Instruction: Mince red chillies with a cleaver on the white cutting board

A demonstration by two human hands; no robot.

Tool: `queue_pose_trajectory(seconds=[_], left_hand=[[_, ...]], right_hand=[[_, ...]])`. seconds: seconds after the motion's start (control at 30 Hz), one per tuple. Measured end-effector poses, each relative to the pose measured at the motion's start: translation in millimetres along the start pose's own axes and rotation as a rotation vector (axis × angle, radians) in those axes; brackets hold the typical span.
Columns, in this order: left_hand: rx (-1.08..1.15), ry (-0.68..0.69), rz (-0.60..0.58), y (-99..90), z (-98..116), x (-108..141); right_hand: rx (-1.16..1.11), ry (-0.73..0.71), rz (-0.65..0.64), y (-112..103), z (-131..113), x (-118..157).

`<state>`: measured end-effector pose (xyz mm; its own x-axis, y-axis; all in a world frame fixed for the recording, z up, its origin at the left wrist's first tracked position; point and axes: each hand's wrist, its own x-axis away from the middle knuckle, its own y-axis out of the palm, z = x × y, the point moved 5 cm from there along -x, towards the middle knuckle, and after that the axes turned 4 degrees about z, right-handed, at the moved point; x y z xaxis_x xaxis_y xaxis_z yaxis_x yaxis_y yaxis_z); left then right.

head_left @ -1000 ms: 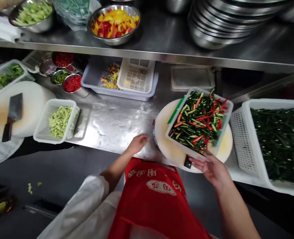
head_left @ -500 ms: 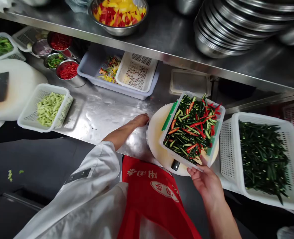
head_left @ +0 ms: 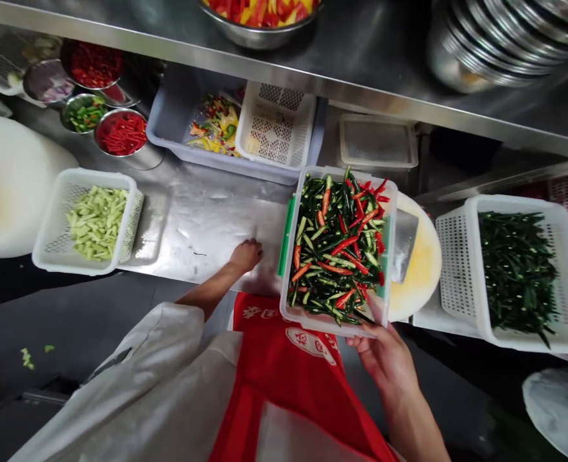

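A clear plastic container point(head_left: 287, 307) with green side clips, full of cut green and red chilies point(head_left: 334, 247), is held by its near right edge in my right hand point(head_left: 384, 356). The container overlaps the left part of a round cutting board point(head_left: 421, 276), where a cleaver blade point(head_left: 403, 245) shows beside it. Over the steel counter point(head_left: 206, 224), left of the container, is my left hand point(head_left: 246, 255). Its fingers look curled, and what they may hold is too small to make out.
A white basket of pale green pieces point(head_left: 47, 247) stands left; one of dark green chilies point(head_left: 486, 308) stands right. Behind are a blue-grey tub point(head_left: 178, 151), metal cups point(head_left: 144, 154) and a lidded box point(head_left: 380, 141). A steel shelf point(head_left: 375, 77) overhangs the counter.
The chili container has moved left with my right hand, uncovering the board's right part and the cleaver blade. My left hand is lower and further left. The view has shifted too.
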<state>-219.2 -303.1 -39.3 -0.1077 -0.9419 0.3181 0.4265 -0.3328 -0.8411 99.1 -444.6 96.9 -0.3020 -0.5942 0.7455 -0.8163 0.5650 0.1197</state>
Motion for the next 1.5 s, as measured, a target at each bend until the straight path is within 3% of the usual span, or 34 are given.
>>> queue_pose_trajectory(seconds=[0.13,0.27,0.33,0.43,0.47,0.53,0.67,0.8,0.87,0.93,1.0,1.07,1.13,1.2,1.3,1.4,1.5], left_hand=[[0.109,-0.003,0.045,0.5,-12.6,8.4],[0.214,-0.140,0.202,-39.5,-53.8,2.6],[0.456,-0.226,0.352,-71.7,-78.2,8.4],[1.144,-0.244,0.579,-117.2,-96.7,28.3],[1.330,-0.216,0.603,-129.0,-94.7,34.9],[1.491,-0.162,0.569,-146.7,-80.1,45.9],[1.454,-0.097,0.458,-154.4,-35.6,57.8],[1.178,0.001,0.283,-130.9,19.8,48.5],[0.999,0.073,0.158,-112.8,58.3,35.6],[0.818,0.194,0.045,-93.7,105.6,20.5],[0.610,0.351,-0.026,-72.1,155.6,5.6],[0.379,0.494,-0.047,-44.8,198.2,-8.5],[0.162,0.600,-0.059,-11.8,226.7,-20.2],[-0.018,0.668,-0.095,22.1,239.7,-26.9],[-0.142,0.756,-0.138,56.8,241.6,-26.6],[-0.129,0.831,-0.117,67.2,238.9,-23.4],[-0.118,0.888,-0.071,70.2,238.4,-22.5]], right_hand=[[-0.004,0.052,-0.029,16.6,26.5,4.3],[0.029,0.059,-0.109,39.7,44.7,6.0],[0.038,0.067,-0.147,50.7,54.3,4.2],[0.040,0.119,-0.192,66.0,72.7,-4.7],[0.041,0.138,-0.204,71.1,79.7,-9.2],[0.045,0.175,-0.228,81.8,95.3,-19.6],[0.045,0.189,-0.294,103.7,126.2,-38.1],[0.028,0.134,-0.330,107.7,130.3,-52.1],[0.156,0.001,-0.415,96.2,111.4,-55.4],[0.397,-0.216,-0.428,70.1,81.0,-58.2],[0.629,-0.445,-0.227,30.1,44.3,-66.7],[0.812,-0.623,0.131,-12.2,9.0,-80.4],[0.985,-0.680,0.408,-40.3,-13.6,-98.2],[1.153,-0.621,0.464,-50.8,-22.2,-119.2],[1.304,-0.484,0.328,-56.0,-28.1,-138.5],[1.299,-0.431,0.298,-77.2,-48.4,-133.7],[1.175,-0.476,0.283,-110.4,-73.3,-110.5]])
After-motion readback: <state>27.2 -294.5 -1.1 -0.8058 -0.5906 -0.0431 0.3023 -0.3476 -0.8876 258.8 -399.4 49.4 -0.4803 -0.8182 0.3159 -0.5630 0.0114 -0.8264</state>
